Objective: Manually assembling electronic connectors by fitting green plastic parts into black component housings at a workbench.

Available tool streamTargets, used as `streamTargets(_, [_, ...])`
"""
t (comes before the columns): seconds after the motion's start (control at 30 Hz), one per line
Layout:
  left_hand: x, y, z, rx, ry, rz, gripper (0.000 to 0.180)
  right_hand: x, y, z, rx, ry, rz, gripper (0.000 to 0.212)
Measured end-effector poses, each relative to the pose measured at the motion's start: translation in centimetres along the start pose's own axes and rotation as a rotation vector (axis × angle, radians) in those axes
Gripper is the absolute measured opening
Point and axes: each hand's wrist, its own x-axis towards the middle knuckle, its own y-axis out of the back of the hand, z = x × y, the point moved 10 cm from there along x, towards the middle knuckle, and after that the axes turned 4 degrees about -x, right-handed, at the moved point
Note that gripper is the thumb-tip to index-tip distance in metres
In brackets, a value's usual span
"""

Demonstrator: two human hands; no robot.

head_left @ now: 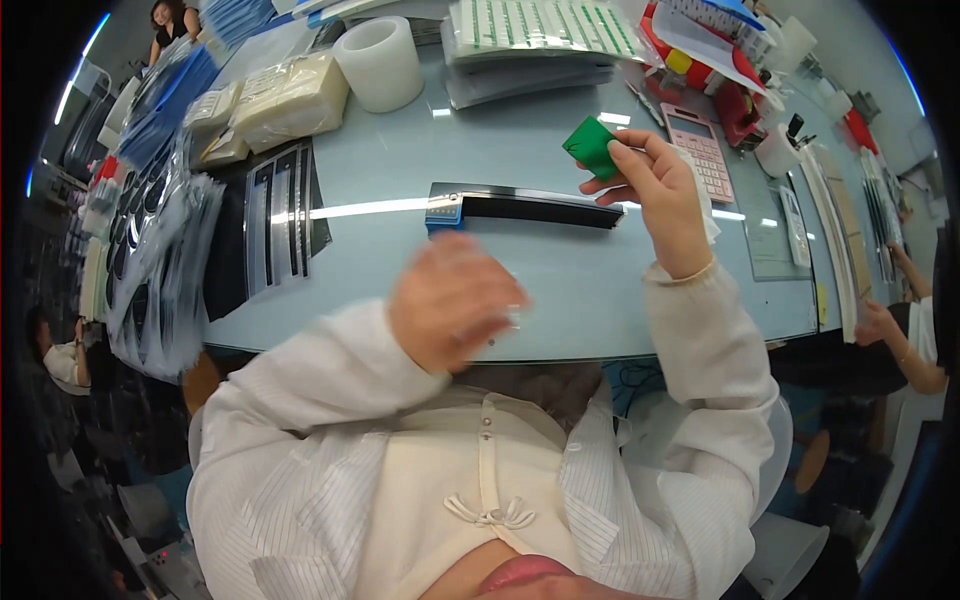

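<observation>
The right hand (662,195) pinches a green square (591,147), not yet laid down; a blue tag (444,212) sits on the black strip (545,209) at left. The left hand (450,300) blurs; can't tell its grip.

No wording could be read. The green piece (592,148) bore a dark mark, while the blue piece (444,211) on the black strip (545,209) and the pink calculator (703,162) carried markings too small to make out.

Looks like a small workshop: desk (365,255) piled with bagged sheets (545,32), whitish roll (385,70), pink calculator (700,160); other people (172,25) around.
</observation>
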Motion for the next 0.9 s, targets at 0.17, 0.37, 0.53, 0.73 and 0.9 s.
streamTargets(0.17, [-5.6, 5.4, -11.9, 0.047, 0.401, 0.029, 0.103, 0.6, -1.6, -0.3, -0.149, 0.233, 0.031, 0.024])
streamTargets(0.37, [-7.3, -0.2, -17.2, -0.31, 0.79, -0.158, 0.131, 1.7, -0.5, 2.0, -0.338, 0.231, 0.051, 0.022])
streamTargets(0.53, [-6.7, -1.1, -17.2, -0.384, 0.793, -0.089, 0.124, 1.3, 0.8, 3.2, -0.395, 0.212, 0.078, 0.023])
streamTargets(0.73, [-6.1, -1.8, -15.9, -0.369, 0.755, -0.062, 0.111, 0.3, 1.1, 4.7, -0.344, 0.089, 0.044, 0.021])
streamTargets(0.9, [-5.9, -2.1, -14.5, -0.339, 0.666, -0.067, 0.111, -1.7, 2.0, 4.6, -0.359, 0.09, 0.065, 0.021])
